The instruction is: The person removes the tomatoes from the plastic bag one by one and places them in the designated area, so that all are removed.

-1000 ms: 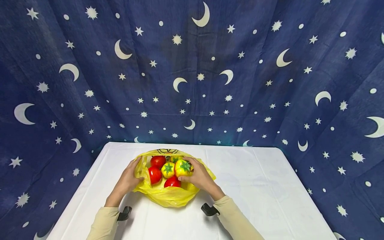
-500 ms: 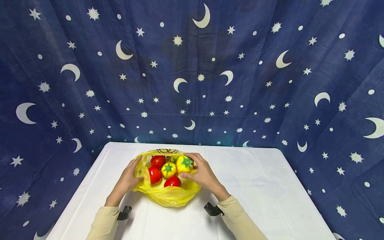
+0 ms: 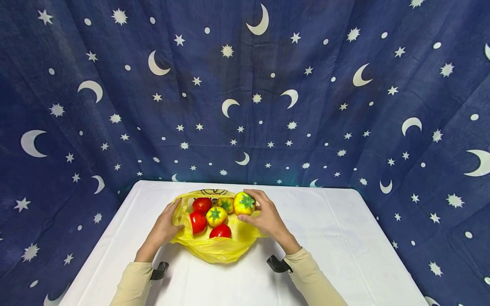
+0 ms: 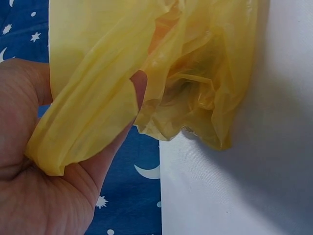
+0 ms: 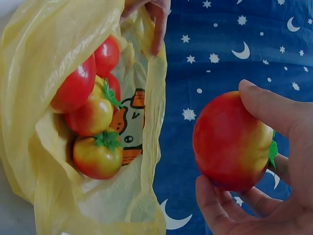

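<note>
A yellow plastic bag (image 3: 218, 253) lies on the table with its mouth spread wide. My left hand (image 3: 162, 229) holds the bag's left rim; in the left wrist view a fold of the bag (image 4: 93, 122) passes between thumb and fingers. My right hand (image 3: 271, 219) grips a yellow-and-red tomato (image 3: 244, 203) with a green leafy top, raised by the bag's right rim. The right wrist view shows this tomato (image 5: 230, 142) between thumb and fingertips, apart from the bag. Inside sit red tomatoes (image 3: 198, 222) and yellow-red ones (image 3: 216, 216), several in all.
A white cloth covers the table (image 3: 325, 246), stretching out to the right of the bag. Behind it hangs a dark blue curtain (image 3: 214, 153) with moons and stars. Black straps (image 3: 278, 264) sit at both wrists.
My right hand has lifted the yellow-red tomato out of the bag, up and to the right. Another yellow-red tomato behind it now shows more. My left hand stays in place.
</note>
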A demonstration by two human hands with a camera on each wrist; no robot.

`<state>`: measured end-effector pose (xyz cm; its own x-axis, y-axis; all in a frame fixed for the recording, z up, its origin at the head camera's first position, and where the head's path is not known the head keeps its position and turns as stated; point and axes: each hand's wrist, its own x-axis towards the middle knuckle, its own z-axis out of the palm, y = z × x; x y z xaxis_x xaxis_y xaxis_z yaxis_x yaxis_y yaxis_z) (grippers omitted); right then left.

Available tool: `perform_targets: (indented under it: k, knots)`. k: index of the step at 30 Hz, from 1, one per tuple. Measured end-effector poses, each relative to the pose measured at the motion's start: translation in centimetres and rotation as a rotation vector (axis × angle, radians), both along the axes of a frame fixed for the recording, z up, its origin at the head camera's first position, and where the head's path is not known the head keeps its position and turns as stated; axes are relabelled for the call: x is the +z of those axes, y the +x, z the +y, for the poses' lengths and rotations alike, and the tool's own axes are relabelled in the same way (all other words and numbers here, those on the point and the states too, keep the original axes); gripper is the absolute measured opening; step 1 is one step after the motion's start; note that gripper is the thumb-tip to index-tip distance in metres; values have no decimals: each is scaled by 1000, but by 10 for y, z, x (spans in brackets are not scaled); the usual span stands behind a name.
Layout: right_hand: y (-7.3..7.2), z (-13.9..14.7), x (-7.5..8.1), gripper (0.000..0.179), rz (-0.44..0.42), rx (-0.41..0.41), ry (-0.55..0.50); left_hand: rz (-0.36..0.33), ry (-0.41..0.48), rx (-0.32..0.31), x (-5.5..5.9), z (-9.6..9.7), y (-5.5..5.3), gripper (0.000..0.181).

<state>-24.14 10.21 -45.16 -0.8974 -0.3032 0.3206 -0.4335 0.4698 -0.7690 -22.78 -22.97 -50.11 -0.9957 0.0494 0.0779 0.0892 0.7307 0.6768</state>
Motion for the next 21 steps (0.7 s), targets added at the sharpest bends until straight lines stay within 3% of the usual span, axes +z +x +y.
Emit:
perform_targets:
  k: [21]
  knots:
    - [-21,40,-11,73,29,-131,7,-20,9,5,-4,1,-3,92]
